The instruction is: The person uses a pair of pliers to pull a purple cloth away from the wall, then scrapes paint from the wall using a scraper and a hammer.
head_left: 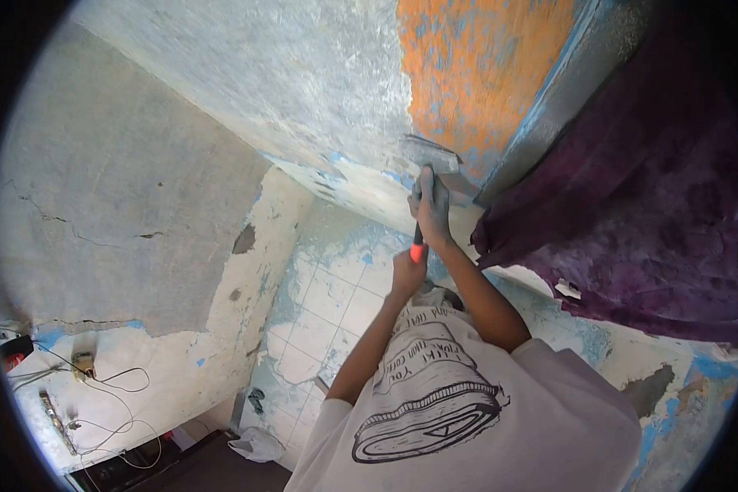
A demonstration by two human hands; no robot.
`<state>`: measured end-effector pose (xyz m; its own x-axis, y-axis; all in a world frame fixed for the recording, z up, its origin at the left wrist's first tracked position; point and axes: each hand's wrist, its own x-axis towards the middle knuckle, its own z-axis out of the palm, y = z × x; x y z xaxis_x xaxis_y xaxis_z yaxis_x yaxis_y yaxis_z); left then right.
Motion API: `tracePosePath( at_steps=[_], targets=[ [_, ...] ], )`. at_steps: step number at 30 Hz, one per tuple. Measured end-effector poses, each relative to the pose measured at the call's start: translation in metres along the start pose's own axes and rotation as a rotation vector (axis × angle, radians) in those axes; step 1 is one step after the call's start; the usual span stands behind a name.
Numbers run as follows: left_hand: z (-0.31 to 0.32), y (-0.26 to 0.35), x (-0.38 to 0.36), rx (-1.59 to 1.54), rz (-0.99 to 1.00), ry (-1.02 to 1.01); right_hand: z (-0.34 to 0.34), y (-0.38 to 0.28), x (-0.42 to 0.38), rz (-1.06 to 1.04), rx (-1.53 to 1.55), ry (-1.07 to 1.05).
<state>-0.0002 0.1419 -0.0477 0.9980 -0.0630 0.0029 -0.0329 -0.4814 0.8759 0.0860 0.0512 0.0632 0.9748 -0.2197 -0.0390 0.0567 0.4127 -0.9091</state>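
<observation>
A long-handled scraper has its wide grey blade up at the wall, at the lower border of an orange painted patch. My right hand is wrapped round the upper handle, just below the blade. Lower down, my left hand grips the handle near its red part. Around the blade, the grey wall shows bared plaster and flecks of blue paint.
A dark purple curtain hangs close on the right. White floor tiles are covered with paint flakes. To the lower left, loose wires dangle along the wall, above a dark piece of furniture with a white plastic bag beside it.
</observation>
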Motion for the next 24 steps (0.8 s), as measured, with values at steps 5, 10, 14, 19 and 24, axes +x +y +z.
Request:
tracePosePath(
  at_steps=[5,10,14,19,24],
  targets=[
    [-0.014,0.044,0.007,-0.166,-0.15,-0.107,0.02,-0.046,0.006,-0.007,0.006,-0.092],
    [-0.01,0.032,-0.01,-0.189,-0.175,-0.03,0.012,-0.014,0.01,0.061,-0.01,-0.119],
    [-0.024,0.076,-0.005,-0.219,-0.207,0.012,0.024,-0.043,0.013,0.091,0.114,-0.204],
    [-0.031,0.07,0.014,-0.128,-0.057,0.097,0.032,-0.06,0.019,0.116,0.126,-0.343],
    [-0.019,0.054,0.008,-0.042,-0.035,0.152,0.021,-0.039,0.023,0.153,0.125,-0.338]
  ],
)
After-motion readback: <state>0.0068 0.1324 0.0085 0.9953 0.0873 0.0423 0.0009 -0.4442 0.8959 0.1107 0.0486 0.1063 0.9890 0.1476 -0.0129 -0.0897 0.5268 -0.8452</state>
